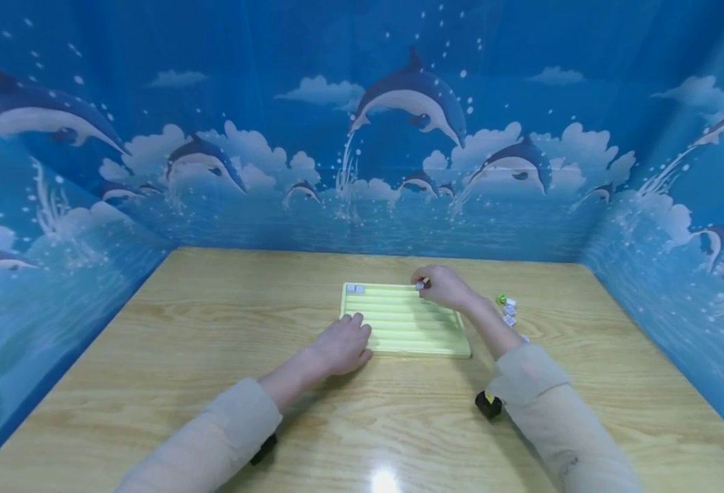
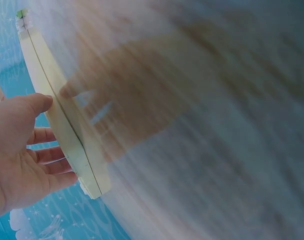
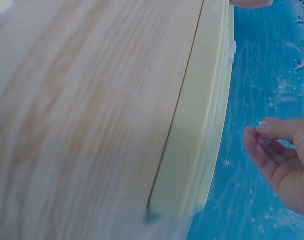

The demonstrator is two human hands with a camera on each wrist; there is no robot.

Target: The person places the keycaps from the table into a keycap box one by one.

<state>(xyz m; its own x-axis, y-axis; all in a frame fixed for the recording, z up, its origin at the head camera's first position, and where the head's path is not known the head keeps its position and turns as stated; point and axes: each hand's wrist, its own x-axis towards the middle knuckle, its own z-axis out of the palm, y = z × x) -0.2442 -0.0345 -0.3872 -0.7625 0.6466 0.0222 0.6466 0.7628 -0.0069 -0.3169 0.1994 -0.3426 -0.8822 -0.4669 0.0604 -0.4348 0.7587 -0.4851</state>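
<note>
A pale yellow-green ridged tray [image 1: 414,329] lies on the table. At its near left corner my left hand [image 1: 343,344] holds it, the thumb [image 2: 42,102] against the front wall and the fingers over the left side. Above the tray's far edge my right hand [image 1: 446,287] pinches a small white tile [image 1: 420,285] between thumb and fingertips; the tile [image 3: 262,124] is mostly hidden by the fingers in the right wrist view. Two small whitish tiles [image 1: 355,288] sit side by side in the tray's far left corner.
Several small white tiles [image 1: 509,310] and a small green piece [image 1: 501,299] lie right of the tray, partly behind my right forearm. The wooden table [image 1: 226,301] is bordered by a blue dolphin-print curtain [image 1: 263,212] at the back and sides.
</note>
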